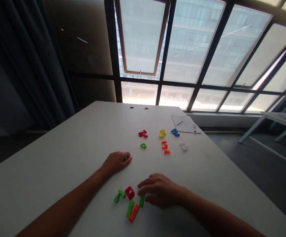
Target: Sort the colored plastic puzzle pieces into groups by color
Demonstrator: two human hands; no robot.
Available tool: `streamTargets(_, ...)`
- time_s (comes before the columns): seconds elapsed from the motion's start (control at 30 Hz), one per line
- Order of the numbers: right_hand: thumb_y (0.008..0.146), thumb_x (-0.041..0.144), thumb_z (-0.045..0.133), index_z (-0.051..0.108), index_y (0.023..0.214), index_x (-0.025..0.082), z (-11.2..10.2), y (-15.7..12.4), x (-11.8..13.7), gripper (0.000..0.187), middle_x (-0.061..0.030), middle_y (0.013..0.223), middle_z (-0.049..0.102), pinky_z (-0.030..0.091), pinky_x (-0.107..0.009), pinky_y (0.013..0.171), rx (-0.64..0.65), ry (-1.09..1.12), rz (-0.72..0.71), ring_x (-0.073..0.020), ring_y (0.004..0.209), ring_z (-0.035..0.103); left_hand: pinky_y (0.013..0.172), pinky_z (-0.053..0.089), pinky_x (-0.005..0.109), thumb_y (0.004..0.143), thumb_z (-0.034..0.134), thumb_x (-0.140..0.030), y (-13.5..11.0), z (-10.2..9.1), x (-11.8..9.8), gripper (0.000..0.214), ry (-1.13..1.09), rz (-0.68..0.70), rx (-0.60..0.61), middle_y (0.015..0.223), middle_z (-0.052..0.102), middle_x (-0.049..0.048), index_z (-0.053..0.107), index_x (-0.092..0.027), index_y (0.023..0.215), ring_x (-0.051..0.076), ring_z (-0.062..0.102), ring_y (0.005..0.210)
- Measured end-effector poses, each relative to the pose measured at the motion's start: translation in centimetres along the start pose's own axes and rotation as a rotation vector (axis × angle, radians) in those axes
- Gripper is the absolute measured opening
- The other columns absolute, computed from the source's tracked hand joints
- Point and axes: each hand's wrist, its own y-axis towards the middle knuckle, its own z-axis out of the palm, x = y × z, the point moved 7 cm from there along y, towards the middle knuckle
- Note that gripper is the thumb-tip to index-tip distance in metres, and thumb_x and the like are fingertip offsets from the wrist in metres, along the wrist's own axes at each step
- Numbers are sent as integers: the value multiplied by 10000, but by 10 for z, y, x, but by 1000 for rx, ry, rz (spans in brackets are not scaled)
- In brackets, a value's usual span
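My left hand [118,161] rests on the white table with its fingers curled loosely; nothing shows in it. Closer to me, my right hand [161,189] has its fingers spread and the thumb apart from them. Its fingertips are over the upper end of a green block [142,200], partly covering it; whether they touch it I cannot tell. Beside that block lie a red piece with a hole [129,193], a T-shaped green piece [119,195], another green block [130,209] and an orange block [133,213].
Farther out on the table [88,141] are small groups of red pieces [143,133], yellow pieces [162,133], blue pieces [175,132], orange pieces [165,147] and white pieces [183,147], plus a green piece [143,145]. Papers [186,124] with pens lie near the right edge.
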Motion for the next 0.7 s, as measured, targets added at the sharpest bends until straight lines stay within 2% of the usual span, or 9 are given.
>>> streamTargets(0.07, 957, 275, 647, 702, 1233, 305, 2, 0, -3, 284, -31, 1300, 697, 441, -327, 1049, -32, 20, -4, -172, 1085, 680, 599, 283, 282, 981, 425, -501, 0, 1, 0, 384, 4, 5, -4, 691, 649, 6, 588, -237, 755, 173, 572, 639)
streamTargets(0.2, 978, 271, 612, 713, 1200, 243, 1, -1, -18, 245, -70, 1190, 734, 489, -276, 978, -128, 70, 26, -170, 1062, 689, 603, 288, 284, 973, 435, -494, 0, 0, 0, 371, -6, 8, -4, 693, 646, 8, 595, -237, 758, 172, 567, 640)
streamTargets(0.3, 989, 289, 597, 718, 1167, 234, -5, -5, -35, 223, -81, 1154, 731, 526, -245, 857, -229, 55, 103, -151, 918, 705, 603, 294, 283, 970, 432, -501, 0, 0, 0, 378, -13, -3, 13, 694, 645, 10, 597, -233, 760, 171, 570, 644)
streamTargets(0.4, 976, 329, 626, 719, 1132, 233, -14, -11, -56, 205, -80, 1123, 724, 517, -226, 720, -332, 13, 208, -116, 714, 653, 601, 290, 280, 972, 424, -506, 0, 0, 0, 384, -7, -8, 23, 706, 655, 11, 594, -231, 765, 172, 577, 655)
streamTargets(0.53, 956, 349, 655, 714, 1079, 231, -25, -18, -78, 181, -54, 1048, 711, 474, -220, 645, -454, -56, 331, -96, 625, 574, 597, 274, 278, 976, 420, -498, 0, 2, 2, 375, -4, 3, 22, 698, 649, 7, 588, -234, 770, 168, 567, 647)
streamTargets(0.7, 908, 310, 714, 714, 1011, 227, -26, -19, -90, 132, -14, 953, 687, 447, -216, 641, -420, -127, 429, -109, 671, 586, 600, 269, 278, 977, 424, -495, -1, 3, 3, 364, -6, 8, 15, 693, 639, 2, 586, -237, 779, 166, 561, 644)
